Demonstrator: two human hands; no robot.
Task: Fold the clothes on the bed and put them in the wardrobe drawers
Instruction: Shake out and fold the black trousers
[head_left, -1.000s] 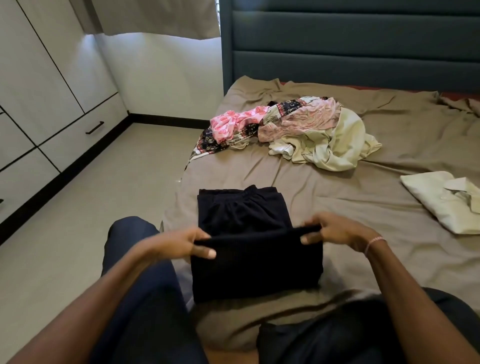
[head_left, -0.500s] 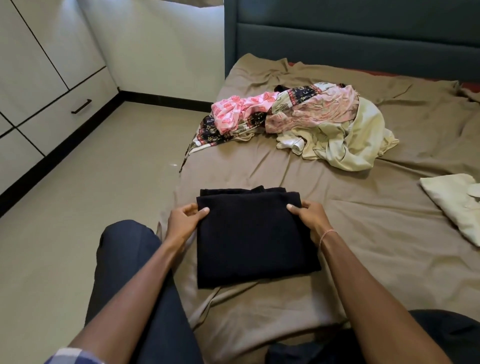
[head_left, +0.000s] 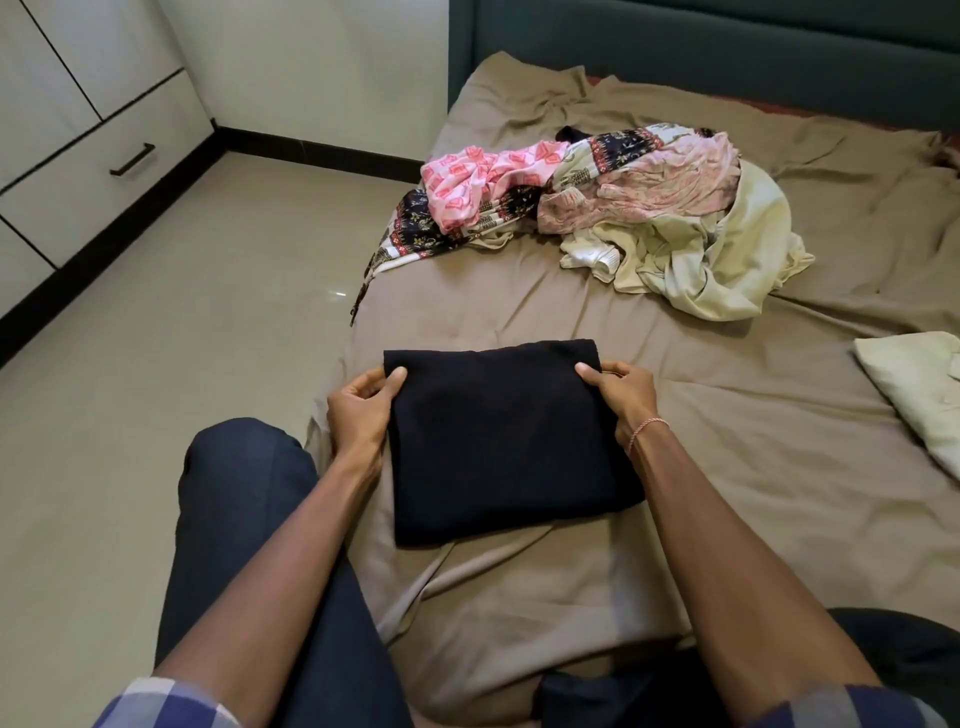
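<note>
At the near edge of the bed (head_left: 727, 493), I see the folded black garment (head_left: 498, 441) lying on the sheet. My left hand (head_left: 358, 410) grips its 10 o'clock corner, thumb on top; my right hand (head_left: 621, 395) grips the 2 o'clock corner likewise. The pile of unfolded clothes (head_left: 597, 197) lies at 12 o'clock, a folded cream garment (head_left: 919, 384) at 3 o'clock, and the wardrobe drawer (head_left: 104, 156) at 10 o'clock.
</note>
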